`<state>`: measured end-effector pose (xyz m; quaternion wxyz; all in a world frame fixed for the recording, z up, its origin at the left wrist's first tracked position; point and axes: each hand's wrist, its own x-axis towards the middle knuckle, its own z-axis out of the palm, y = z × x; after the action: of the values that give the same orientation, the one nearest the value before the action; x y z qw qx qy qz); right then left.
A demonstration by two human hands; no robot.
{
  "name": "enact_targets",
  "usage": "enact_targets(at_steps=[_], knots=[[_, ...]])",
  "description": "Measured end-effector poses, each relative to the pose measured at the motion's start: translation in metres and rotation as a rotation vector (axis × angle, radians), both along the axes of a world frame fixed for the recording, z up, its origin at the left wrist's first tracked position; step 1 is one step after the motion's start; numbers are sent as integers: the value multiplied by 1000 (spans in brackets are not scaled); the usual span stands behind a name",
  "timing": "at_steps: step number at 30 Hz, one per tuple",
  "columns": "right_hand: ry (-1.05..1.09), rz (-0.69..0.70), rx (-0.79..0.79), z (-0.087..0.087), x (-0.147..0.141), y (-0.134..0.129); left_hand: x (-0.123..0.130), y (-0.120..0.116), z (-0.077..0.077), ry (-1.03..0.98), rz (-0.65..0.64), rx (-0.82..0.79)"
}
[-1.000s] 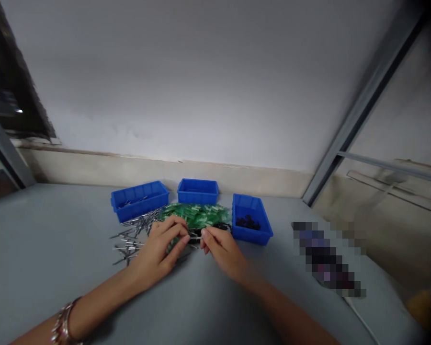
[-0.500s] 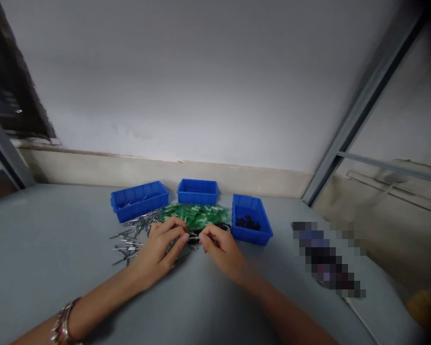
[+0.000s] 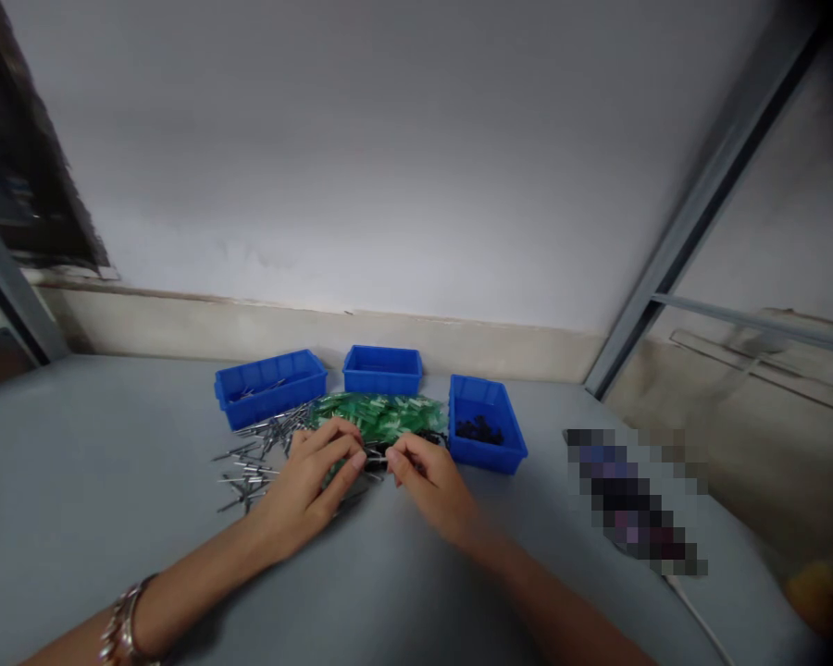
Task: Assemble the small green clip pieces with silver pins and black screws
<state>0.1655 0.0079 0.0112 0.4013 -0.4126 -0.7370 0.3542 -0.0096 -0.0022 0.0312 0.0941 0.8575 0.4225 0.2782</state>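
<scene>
Over the front of a pile of parts, my left hand (image 3: 316,476) and my right hand (image 3: 430,476) face each other with fingertips pinched. A short, thin metal rod (image 3: 376,458) bridges the small gap between them, one end in each pinch. Its exact kind is too small to make out. Left of my left hand lie many loose silvery metal rods (image 3: 250,476). Just beyond both hands is a heap of green pieces in clear plastic (image 3: 379,418). Some small black parts (image 3: 430,437) show behind my right hand.
Three blue bins stand around the pile: a left bin (image 3: 278,398) with a few rods, a middle bin (image 3: 383,381), and a right bin (image 3: 490,458) holding black parts (image 3: 480,429). A pixelated object (image 3: 631,499) with a white cable (image 3: 698,618) lies at right. A wall rises behind.
Hardly anything differs. My right hand has shifted very slightly to the right, and the thin metal rod stays between both hands' fingertips.
</scene>
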Motion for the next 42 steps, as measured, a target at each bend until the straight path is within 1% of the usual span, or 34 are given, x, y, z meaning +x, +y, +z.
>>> enact_targets(at_steps=[5, 11, 18, 21, 27, 35, 42], knots=[[8, -4, -2, -1, 0, 1, -1, 0, -2, 10, 3, -11], [37, 3, 10, 1, 0, -1, -1, 0, -3, -31, -6, 22], [25, -42, 34, 0, 1, 1, 0, 1, -4, -14, -31, 8], [-6, -51, 52, -1, 1, 1, 0, 1, -4, -19, -34, 7], [-70, -20, 33, -1, -1, -1, -1, 0, -4, -36, -21, 41], [-3, -73, 85, 0, 1, 1, -1, 1, -4, 28, -20, 19], [-109, -64, 71, -1, -1, 0, -1, 2, -3, 42, -5, 47]])
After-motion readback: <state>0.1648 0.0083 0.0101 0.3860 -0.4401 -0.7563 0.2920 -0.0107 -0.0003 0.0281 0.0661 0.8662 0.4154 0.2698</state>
